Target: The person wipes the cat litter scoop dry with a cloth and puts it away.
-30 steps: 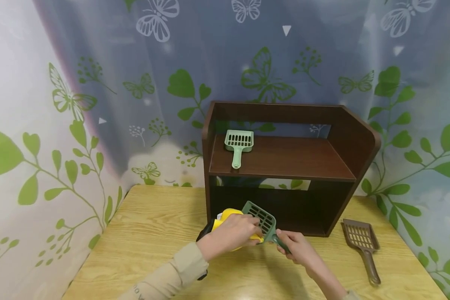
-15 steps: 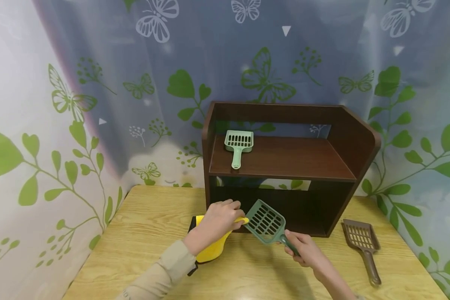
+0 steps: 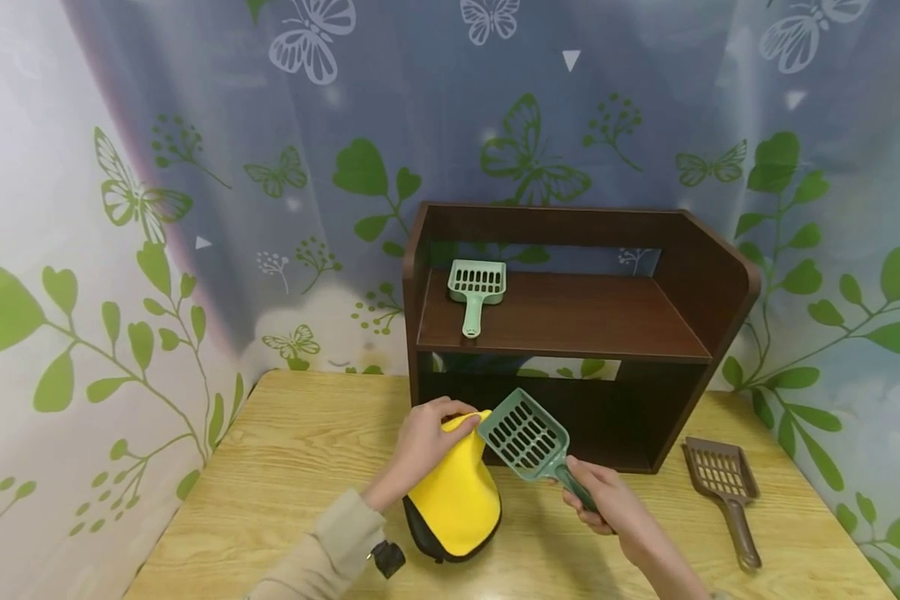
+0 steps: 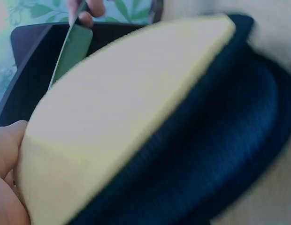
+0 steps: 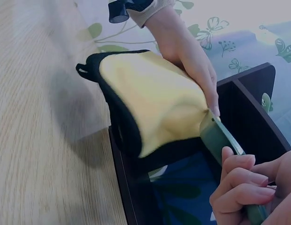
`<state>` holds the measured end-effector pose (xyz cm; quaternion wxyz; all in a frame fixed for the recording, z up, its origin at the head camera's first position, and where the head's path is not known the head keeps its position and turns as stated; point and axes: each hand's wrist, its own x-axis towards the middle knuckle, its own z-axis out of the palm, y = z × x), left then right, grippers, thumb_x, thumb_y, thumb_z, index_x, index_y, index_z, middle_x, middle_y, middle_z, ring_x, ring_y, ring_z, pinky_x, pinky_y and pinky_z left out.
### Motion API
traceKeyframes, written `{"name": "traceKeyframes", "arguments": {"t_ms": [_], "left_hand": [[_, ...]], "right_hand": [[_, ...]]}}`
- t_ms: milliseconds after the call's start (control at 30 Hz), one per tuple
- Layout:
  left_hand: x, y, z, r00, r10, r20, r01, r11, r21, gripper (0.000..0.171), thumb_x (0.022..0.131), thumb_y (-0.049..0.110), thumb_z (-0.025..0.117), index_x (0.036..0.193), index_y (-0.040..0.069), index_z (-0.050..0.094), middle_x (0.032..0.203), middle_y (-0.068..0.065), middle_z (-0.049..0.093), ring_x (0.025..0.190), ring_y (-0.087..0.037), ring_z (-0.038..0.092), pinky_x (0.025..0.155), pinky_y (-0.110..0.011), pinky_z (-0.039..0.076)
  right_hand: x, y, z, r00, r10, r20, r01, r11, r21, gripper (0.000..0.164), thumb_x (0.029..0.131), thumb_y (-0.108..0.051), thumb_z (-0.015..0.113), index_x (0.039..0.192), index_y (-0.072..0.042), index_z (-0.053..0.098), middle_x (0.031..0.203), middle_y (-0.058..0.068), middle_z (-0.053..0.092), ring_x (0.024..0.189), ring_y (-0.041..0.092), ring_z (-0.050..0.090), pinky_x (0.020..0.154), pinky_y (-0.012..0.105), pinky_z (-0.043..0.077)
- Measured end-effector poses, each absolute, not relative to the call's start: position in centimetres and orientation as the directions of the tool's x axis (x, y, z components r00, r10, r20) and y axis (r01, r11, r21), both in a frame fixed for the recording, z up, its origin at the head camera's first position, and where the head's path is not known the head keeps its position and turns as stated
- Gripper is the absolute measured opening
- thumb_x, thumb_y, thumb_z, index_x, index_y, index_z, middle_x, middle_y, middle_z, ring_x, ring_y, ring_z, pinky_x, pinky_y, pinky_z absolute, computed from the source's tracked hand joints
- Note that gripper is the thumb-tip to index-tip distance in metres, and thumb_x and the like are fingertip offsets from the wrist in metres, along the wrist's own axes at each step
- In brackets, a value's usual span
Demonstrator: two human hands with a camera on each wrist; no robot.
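Note:
My left hand (image 3: pixel 423 442) pinches the end of a yellow cleaning mitt (image 3: pixel 457 500) with black trim. The mitt hangs down from the fingers, and its dark inside shows at the wide mouth in the left wrist view. My right hand (image 3: pixel 607 507) grips the handle of a dark green litter scoop (image 3: pixel 507 424) with a slotted pan. That pan is raised and tilted in front of the shelf, its corner right at the pinched end of the mitt. In the right wrist view the scoop (image 5: pixel 216 136) appears edge-on beside the mitt (image 5: pixel 155 98).
A dark brown two-tier shelf (image 3: pixel 585 312) stands at the back of the wooden table (image 3: pixel 307 450). On its upper board lies a light green litter scoop (image 3: pixel 474 312). A brown litter scoop (image 3: pixel 738 529) lies on the table at the right. Behind hangs a butterfly-patterned curtain (image 3: pixel 420 100).
My left hand has drawn the yellow mitt leftward off the scoop's pan, and the mitt has turned to hang down. The scoop has shifted slightly, its slots now in full view.

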<state>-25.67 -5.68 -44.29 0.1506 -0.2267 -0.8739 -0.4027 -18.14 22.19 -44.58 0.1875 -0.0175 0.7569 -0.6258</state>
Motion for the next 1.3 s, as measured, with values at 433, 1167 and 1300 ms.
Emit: {"name": "traceKeyframes", "arguments": {"t_ms": [433,1167,1300], "left_hand": [[-26.6,-4.9,-44.0,-0.968,0.227,0.107,0.149,0.172,0.974,0.032,0.099,0.032,0.067,0.117,0.008,0.077,0.106,-0.009,0.076,0.065,-0.01,0.062,0.061,-0.022,0.049],[-26.9,-3.7,-43.6,-0.952,0.284,0.113,0.187,0.249,0.95,0.031,0.099,0.034,0.066,0.116,0.01,0.077,0.105,-0.004,0.076,0.066,-0.008,0.06,0.062,-0.021,0.048],[-26.4,-4.0,-43.9,-0.95,0.291,0.113,0.189,0.246,0.951,0.031,0.099,0.034,0.066,0.116,0.01,0.077,0.102,-0.004,0.076,0.062,-0.007,0.058,0.061,-0.02,0.047]], "right_hand": [[-17.6,20.8,-45.2,-0.924,-0.281,-0.259,0.218,0.169,-0.961,0.058,0.108,-0.05,0.039,0.121,0.002,0.06,0.067,-0.005,0.043,0.048,0.004,0.029,0.044,0.017,0.026],[-17.3,21.6,-45.5,-0.927,-0.279,-0.249,0.191,0.221,-0.956,0.054,0.109,-0.047,0.039,0.112,0.001,0.064,0.067,-0.006,0.044,0.048,0.002,0.028,0.043,0.015,0.024],[-17.6,22.1,-45.4,-0.93,-0.261,-0.258,0.197,0.236,-0.952,0.058,0.108,-0.049,0.04,0.116,0.003,0.062,0.068,-0.005,0.044,0.049,0.003,0.028,0.043,0.016,0.023]]}}
